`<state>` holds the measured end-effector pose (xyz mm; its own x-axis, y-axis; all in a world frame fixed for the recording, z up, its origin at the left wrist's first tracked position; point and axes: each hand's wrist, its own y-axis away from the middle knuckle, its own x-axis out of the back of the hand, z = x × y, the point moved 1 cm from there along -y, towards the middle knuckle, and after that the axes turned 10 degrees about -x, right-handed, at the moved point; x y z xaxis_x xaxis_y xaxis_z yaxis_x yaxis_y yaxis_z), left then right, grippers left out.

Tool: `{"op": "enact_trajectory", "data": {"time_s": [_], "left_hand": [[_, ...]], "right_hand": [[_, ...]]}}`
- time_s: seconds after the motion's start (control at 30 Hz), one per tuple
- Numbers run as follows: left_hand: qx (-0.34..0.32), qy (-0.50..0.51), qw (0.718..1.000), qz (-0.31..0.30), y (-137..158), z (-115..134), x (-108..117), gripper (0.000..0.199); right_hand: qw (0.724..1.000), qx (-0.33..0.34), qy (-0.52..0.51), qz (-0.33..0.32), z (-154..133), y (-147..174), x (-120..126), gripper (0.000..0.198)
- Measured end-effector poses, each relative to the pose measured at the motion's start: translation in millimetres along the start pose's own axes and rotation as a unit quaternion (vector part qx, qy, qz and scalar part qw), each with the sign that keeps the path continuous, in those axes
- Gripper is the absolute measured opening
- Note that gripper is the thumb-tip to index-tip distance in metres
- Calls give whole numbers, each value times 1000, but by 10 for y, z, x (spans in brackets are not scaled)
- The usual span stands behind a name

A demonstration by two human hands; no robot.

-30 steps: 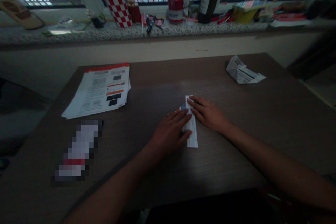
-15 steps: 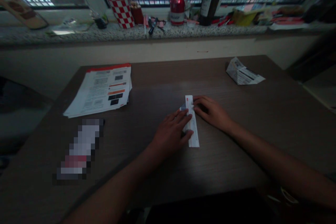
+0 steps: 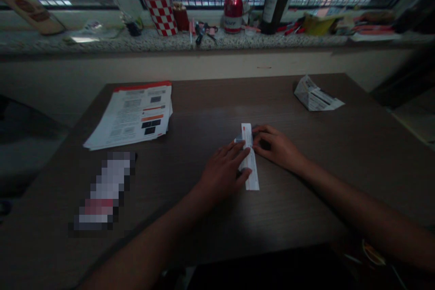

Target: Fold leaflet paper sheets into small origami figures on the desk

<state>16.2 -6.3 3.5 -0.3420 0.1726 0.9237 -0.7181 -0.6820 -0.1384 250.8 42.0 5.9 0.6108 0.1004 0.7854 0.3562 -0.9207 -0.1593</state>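
A folded strip of printed white paper (image 3: 252,173) lies on the brown table, narrow and roughly upright in view. A bluish corner of it pokes out on its left side. My left hand (image 3: 222,165) rests on the strip from the left, fingers stretched and spread over its middle, thumb lower down. At the strip's right edge, my right hand (image 3: 280,147) has its thumb and index finger pinched together against the paper. Its other fingers are curled.
Printed sheets (image 3: 136,115) with a red top edge are stacked at the back left. A pixelated phone-like object (image 3: 105,190) lies before them. A folded paper piece (image 3: 316,95) stands at the back right. The windowsill (image 3: 112,45) holds a red can (image 3: 233,11) and a dark bottle (image 3: 277,4).
The thumb and index finger of my right hand have come together at the strip's edge, slightly lower along it. My left hand stays on the paper. The view has shifted slightly.
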Motion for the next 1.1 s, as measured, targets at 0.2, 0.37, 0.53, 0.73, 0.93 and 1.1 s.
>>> {"op": "enact_trajectory", "data": {"time_s": [0.2,0.37,0.53,0.73,0.93,1.1], "left_hand": [[-2,2,1000,-4,-4,4,4,58],[2,5,1000,-4,-9,6,5,57],[-3,4,1000,6,-4,2,-8,57],[-3,4,1000,-3,-5,1,-3,59],[-2,2,1000,-7,-6,11,20,58],[-2,4,1000,-7,-9,22,34,57]], "right_hand": [[1000,0,9,-5,-6,22,-1,4],[1000,-7,12,-15,2,26,-22,6],[1000,-9,7,-13,11,51,-34,6],[1000,-6,-3,-13,11,63,-26,4],[1000,-4,-10,-9,52,61,-32,1],[1000,1,-11,-11,56,65,-25,0]]}}
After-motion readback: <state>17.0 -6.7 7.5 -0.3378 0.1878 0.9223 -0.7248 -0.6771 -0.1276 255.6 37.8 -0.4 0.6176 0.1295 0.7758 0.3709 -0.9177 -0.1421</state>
